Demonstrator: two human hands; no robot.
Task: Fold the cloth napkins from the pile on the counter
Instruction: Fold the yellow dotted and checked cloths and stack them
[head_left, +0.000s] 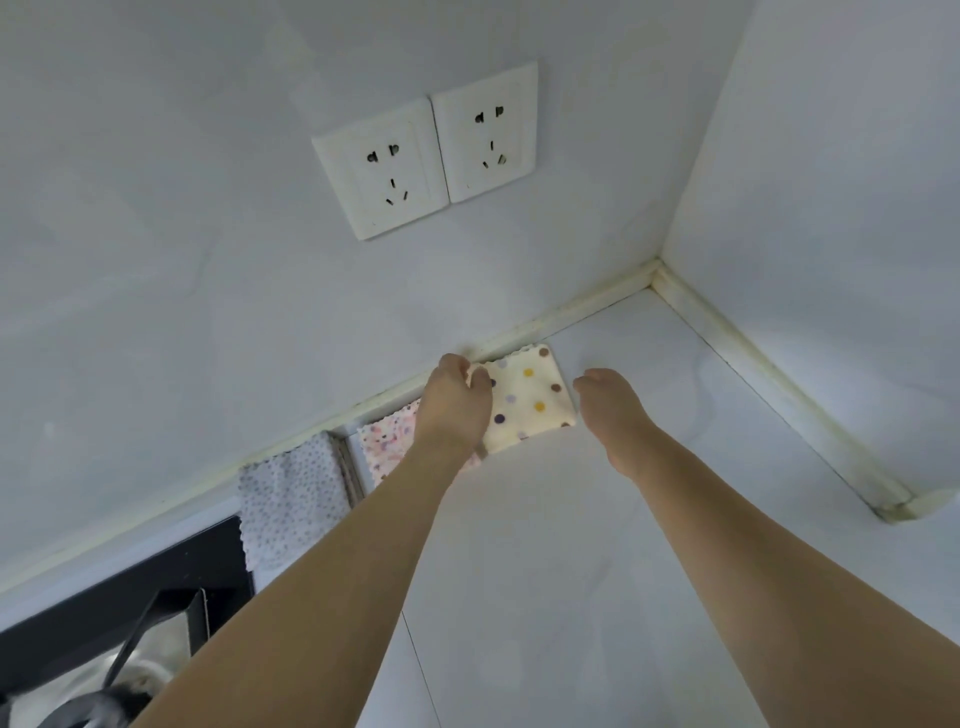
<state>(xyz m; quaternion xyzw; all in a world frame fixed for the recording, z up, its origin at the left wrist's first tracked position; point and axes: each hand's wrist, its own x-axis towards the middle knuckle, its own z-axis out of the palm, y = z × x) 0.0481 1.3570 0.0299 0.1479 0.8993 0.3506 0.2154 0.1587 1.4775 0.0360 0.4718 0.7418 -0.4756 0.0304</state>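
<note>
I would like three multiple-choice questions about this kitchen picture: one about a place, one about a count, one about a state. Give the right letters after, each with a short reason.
1. Where does the cream dotted napkin lie?
A. On the counter by the wall
B. Across the black cooktop
C. Hanging from a socket

2. How many wall sockets show?
A. One
B. Two
C. Four

3. What is the right hand doing?
A. Gripping the cream dotted napkin
B. Holding nothing, just right of that napkin
C. Pressing a socket

Answers:
1 A: it lies flat on the counter, its far edge at the wall strip.
2 B: two white plates sit side by side.
3 B: its fingers are loosely curled and hold nothing, while the left hand rests on the napkin's left edge.
</note>
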